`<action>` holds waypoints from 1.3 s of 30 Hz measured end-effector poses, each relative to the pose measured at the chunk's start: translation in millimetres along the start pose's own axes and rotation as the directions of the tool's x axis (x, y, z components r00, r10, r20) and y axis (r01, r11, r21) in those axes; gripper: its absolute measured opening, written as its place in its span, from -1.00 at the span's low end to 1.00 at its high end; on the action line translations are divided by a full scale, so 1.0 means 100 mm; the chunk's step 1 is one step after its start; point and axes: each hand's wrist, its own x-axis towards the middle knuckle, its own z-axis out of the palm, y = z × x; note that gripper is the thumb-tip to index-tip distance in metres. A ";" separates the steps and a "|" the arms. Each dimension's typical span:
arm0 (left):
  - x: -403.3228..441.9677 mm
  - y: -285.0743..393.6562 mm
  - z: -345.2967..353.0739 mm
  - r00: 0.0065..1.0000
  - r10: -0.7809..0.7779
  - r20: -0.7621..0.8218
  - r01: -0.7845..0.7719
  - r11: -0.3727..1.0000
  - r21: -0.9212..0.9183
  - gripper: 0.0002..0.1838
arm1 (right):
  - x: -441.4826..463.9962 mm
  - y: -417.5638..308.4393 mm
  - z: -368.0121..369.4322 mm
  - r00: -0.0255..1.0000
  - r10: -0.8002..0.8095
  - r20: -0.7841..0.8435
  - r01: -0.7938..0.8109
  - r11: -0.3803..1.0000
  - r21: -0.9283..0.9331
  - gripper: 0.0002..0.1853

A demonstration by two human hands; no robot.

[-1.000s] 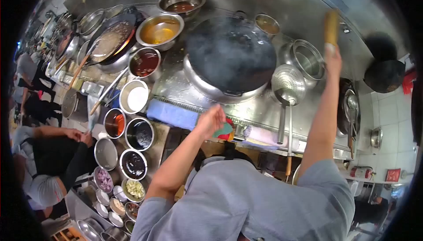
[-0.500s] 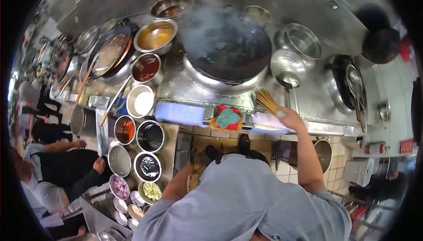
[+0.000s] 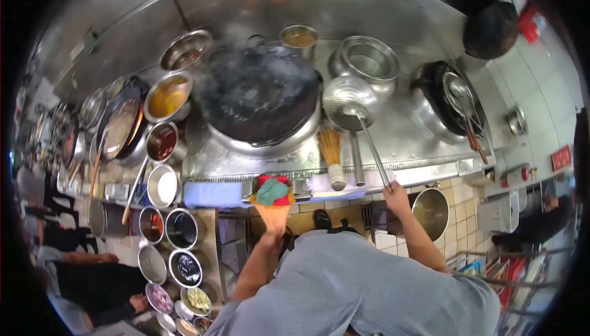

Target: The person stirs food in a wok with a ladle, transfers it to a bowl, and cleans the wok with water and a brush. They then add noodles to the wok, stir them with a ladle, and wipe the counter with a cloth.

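Observation:
My right hand (image 3: 396,198) is closed around the end of a long-handled metal ladle (image 3: 373,147), whose bowl rests over a perforated strainer (image 3: 344,92) on the stove top. Just left of the strainer's handle lies a bamboo wok brush (image 3: 330,148) with its bound grip toward me. My left hand (image 3: 270,242) grips the lower end of an orange cloth (image 3: 274,216), stretched down from the stove's front edge. Bunched at its top are a green cloth (image 3: 272,193) and some red cloth. A large black wok (image 3: 261,96) steams on the burner ahead.
Bowls of sauce, such as a yellow-liquid bowl (image 3: 167,97) and a dark red one (image 3: 161,142), stand left of the wok. A metal pot (image 3: 369,59) and another wok (image 3: 439,99) sit to the right. Chopped onion (image 3: 160,298) is at lower left, near a person in a black apron (image 3: 101,290).
My right hand has put the bamboo brush down by the strainer and taken hold of the ladle. My left hand has moved up to the orange cloth and pulled its end down. The view has shifted right.

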 end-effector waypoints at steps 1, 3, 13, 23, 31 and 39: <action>-0.92 0.52 1.01 0.960 -0.107 -0.260 0.058 0.981 -0.187 -0.66 | 0.09 -0.12 -0.12 1.000 -0.016 -0.007 0.016 1.000 0.022 -0.78; -0.58 -0.83 -0.17 0.941 0.286 -0.178 -0.083 0.710 0.699 -0.69 | 0.36 -0.08 -0.17 1.000 0.005 0.000 -0.005 0.973 0.231 -0.78; -1.30 -1.14 0.35 0.800 0.223 -0.557 0.343 0.591 0.730 -0.72 | 2.82 -1.28 -0.16 0.908 -0.092 -0.409 0.130 0.989 0.067 -0.76; -0.79 2.07 1.47 0.030 0.998 0.048 -0.195 -0.041 0.980 -0.84 | 2.51 -2.14 -1.06 0.841 -0.393 0.372 -0.522 -0.408 0.749 -0.90; -0.35 3.01 1.32 0.180 0.949 0.260 -0.191 -0.225 0.955 -0.69 | 0.99 -2.61 -1.05 0.830 -0.339 0.442 -0.553 -0.406 0.728 -0.78; -0.31 3.02 1.25 0.139 0.947 0.290 -0.210 -0.258 0.943 -0.67 | 0.11 -2.61 -0.79 0.738 -0.489 0.465 -0.661 -0.383 0.645 -0.50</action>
